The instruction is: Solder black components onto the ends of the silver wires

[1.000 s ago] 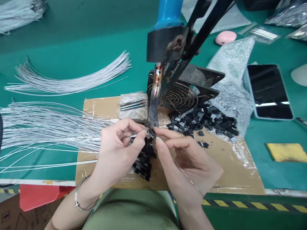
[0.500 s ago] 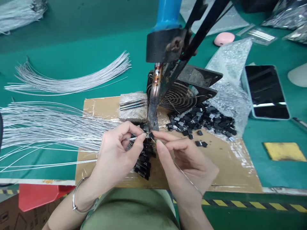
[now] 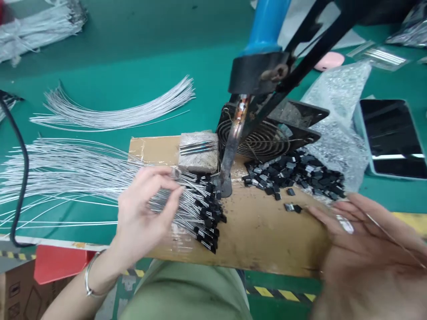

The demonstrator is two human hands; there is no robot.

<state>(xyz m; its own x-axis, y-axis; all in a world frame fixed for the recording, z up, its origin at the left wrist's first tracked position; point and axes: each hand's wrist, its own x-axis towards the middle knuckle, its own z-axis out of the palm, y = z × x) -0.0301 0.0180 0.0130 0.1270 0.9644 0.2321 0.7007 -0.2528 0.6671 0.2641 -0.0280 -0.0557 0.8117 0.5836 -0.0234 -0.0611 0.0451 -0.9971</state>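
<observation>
Apart from each other now, the left hand (image 3: 143, 209) has drawn back leftward and the right hand (image 3: 356, 253) has swung far out to the right; the camera has turned too, so the resting things sit further right in view. With neither at the iron's tip, this seems to mark a break in the close work there.

At the left, long, thin white wires (image 3: 73, 166) run across the green surface (image 3: 133, 58) onto a brown cardboard sheet (image 3: 267, 235), with a curved bundle of white wires (image 3: 113, 113) apart behind them. The left hand is over the long wires, thumb and forefinger bent nearly together; whether a wire is between them cannot be told. Flat black plastic connectors (image 3: 208, 218) cap the wires' right-hand ends on the cardboard.

Further right, the blue-handled soldering iron (image 3: 238, 120) slants down, its tip near those connectors, with a black fan with a round wire guard (image 3: 267, 142) behind.

Rightmost, the fingertips of the right hand are beside a heap of loose black plastic pieces (image 3: 296, 173). A thin silver wire (image 3: 387, 229) lies across this hand; blur hides how far open it is and whether it pinches a piece.
</observation>
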